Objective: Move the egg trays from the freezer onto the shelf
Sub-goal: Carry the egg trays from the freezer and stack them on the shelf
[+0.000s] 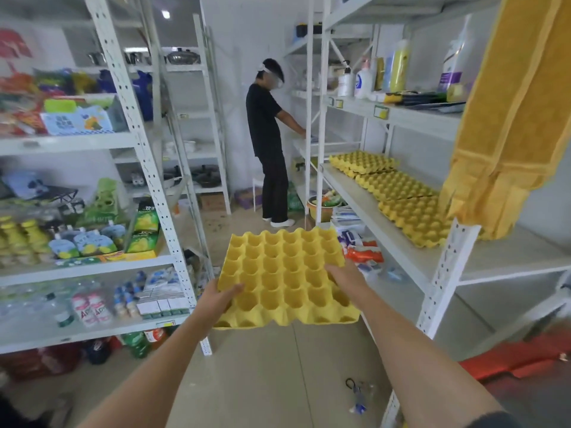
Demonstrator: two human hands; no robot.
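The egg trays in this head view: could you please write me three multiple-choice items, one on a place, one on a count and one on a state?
1. Where do the egg trays already put away lie?
A. On the floor by the bottles
B. In a row on the right-hand shelf
C. On the top shelf at left

2. How many stacks of trays lie in that row?
A. One
B. Three
C. Six

3. How is the tray in front being held?
A. By both hands, cups empty
B. By one hand, full of eggs
C. It rests on the floor

Answers:
1 B: the yellow trays sit on the right-hand shelf.
2 B: three stacks lie one after another along the board.
3 A: the left hand and the right hand grip the near corners of the held tray, whose cups hold nothing.
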